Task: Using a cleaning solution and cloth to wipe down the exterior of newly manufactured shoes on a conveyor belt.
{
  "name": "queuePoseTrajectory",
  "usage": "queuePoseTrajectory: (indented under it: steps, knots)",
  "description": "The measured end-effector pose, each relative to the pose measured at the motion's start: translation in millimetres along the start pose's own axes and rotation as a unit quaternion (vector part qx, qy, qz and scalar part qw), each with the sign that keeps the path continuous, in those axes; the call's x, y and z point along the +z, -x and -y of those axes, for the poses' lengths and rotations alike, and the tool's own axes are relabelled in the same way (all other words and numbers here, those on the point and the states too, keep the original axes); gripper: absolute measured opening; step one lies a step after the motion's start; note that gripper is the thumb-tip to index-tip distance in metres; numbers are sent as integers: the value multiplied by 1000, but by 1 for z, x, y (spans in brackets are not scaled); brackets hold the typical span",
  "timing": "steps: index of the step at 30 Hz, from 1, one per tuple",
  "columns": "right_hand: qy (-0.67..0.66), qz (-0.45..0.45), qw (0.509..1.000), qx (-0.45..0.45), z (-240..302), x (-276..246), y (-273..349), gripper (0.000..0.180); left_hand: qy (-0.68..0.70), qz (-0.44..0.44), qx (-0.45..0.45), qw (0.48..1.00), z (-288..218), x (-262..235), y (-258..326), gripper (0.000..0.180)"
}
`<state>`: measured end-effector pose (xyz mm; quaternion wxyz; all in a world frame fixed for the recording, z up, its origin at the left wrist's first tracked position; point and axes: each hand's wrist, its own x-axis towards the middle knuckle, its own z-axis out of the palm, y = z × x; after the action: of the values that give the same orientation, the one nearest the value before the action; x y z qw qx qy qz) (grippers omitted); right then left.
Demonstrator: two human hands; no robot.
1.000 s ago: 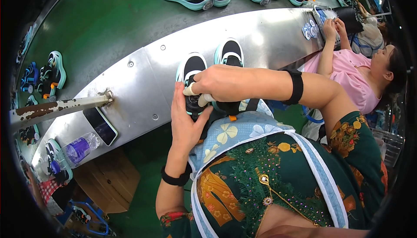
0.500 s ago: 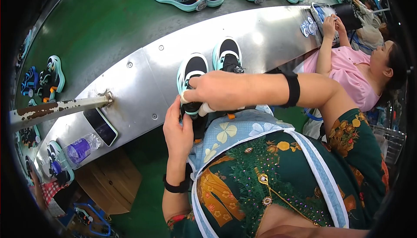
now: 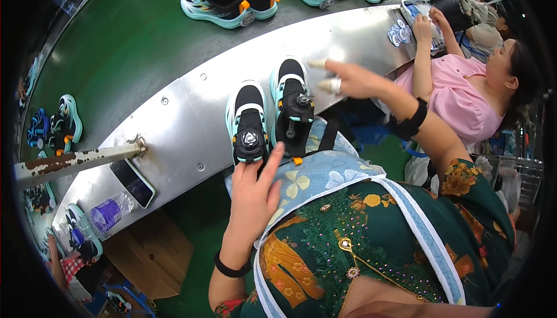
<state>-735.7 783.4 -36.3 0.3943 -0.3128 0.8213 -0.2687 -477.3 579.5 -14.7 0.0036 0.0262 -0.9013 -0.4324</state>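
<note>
Two black sneakers with white and mint soles stand side by side before me, toes pointing away, across the metal bench edge and my lap. The left sneaker (image 3: 248, 109) has a round, shiny dial on its tongue. My left hand (image 3: 255, 193) is at its heel opening, fingers apart, the fingertips touching or just inside the collar; the shoe hides their ends. The right sneaker (image 3: 290, 94) also bears a dial and stands untouched. Right of its toe, my right hand (image 3: 354, 80) hovers with fingers stretched and empty, pale covers on some fingertips.
A phone (image 3: 133, 183) and a purple-labelled bottle (image 3: 109, 213) lie on the metal bench (image 3: 214, 68) at left, near a rusty bar (image 3: 81, 158). More sneakers (image 3: 226, 4) stand on the green surface beyond. A co-worker in pink (image 3: 464, 91) sits at right, beside round stickers (image 3: 399, 32).
My right hand has left the left sneaker and swung up and right. My left hand has shifted to the sneaker's heel opening, uncovering the dial. The view has moved slightly.
</note>
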Motion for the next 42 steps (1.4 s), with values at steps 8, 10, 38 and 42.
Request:
queuePoseTrajectory:
  steps: [8, 10, 38, 42]
  knots:
    - [-212, 11, 977, 16, 17, 52, -11, 59, -132, 59, -6, 989, 8, -8, -50, 44]
    - [-150, -63, 986, -45, 14, 42, -5, 51, -98, -72, 25, 992, 33, -27, -63, 25]
    - [106, -463, 864, -166, -105, 73, -32, 40, -228, -19, 32, 973, 86, -31, -322, 46]
    - [97, -464, 866, -157, -99, 78, -26, 39, -196, 201, 170, 945, 36, -73, -216, 24]
